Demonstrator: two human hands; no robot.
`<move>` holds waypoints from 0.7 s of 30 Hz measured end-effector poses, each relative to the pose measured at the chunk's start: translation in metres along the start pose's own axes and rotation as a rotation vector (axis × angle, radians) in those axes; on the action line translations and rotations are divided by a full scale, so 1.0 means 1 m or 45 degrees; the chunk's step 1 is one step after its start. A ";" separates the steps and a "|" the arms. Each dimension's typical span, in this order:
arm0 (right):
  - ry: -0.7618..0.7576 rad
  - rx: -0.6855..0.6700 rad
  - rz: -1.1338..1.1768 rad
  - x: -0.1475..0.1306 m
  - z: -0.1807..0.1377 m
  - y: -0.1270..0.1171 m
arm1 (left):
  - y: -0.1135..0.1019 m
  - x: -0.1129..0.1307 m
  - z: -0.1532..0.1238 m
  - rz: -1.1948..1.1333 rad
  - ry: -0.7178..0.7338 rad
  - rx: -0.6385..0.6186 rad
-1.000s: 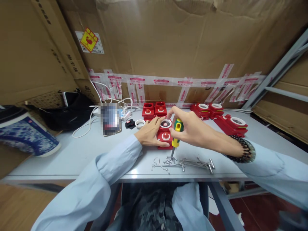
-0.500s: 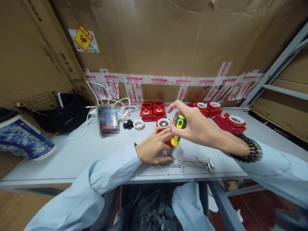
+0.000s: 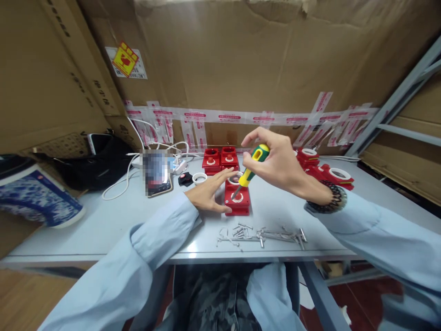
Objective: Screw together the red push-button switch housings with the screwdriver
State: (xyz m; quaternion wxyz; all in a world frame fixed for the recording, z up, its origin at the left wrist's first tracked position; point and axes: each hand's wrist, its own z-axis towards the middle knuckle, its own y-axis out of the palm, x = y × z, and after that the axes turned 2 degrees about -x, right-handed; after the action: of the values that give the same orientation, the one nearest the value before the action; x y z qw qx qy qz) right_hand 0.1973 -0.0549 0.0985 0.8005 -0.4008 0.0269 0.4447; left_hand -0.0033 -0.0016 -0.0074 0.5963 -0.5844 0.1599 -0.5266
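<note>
My right hand [image 3: 275, 161] is closed round a screwdriver [image 3: 254, 165] with a yellow and green handle. The screwdriver slants down to the left, its tip over the left part of a red box-shaped housing [image 3: 243, 209]. On the housing are a white ring at the back and a round part with a white rim nearer me. My left hand [image 3: 208, 192] lies along the housing's left side, thumb and fingers spread, the thumb by its front left corner. Whether the tip sits on a screw is too small to tell. Several loose screws [image 3: 243, 231] lie in front.
Metal rods with short crosspieces [image 3: 280, 234] lie near the table's front edge. Behind stand two red housings [image 3: 220, 161], a white ring [image 3: 200, 178] and a black part [image 3: 185, 179]. More red housings [image 3: 327, 174] are at right. A phone [image 3: 156, 172], cables and a blue-white cup [image 3: 37, 197] occupy the left.
My left hand has left the screws and moved up and left to the housing's side, its fingers spreading. The screwdriver has risen from the screws to over the housing, more tilted now.
</note>
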 end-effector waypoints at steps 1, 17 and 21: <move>-0.002 -0.023 0.025 0.001 0.001 0.005 | 0.003 -0.004 0.001 -0.023 -0.011 -0.012; 0.033 -0.116 -0.047 0.006 0.000 0.020 | 0.013 -0.006 0.007 -0.004 -0.027 0.081; 0.024 -0.201 -0.269 0.003 0.001 0.016 | 0.014 -0.006 0.008 0.014 -0.034 0.084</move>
State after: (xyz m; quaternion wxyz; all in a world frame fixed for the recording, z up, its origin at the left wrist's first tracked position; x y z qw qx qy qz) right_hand 0.1865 -0.0478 0.0882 0.8086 -0.4675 -0.0431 0.3546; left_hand 0.0063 0.0043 -0.0201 0.6203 -0.5704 0.1377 -0.5205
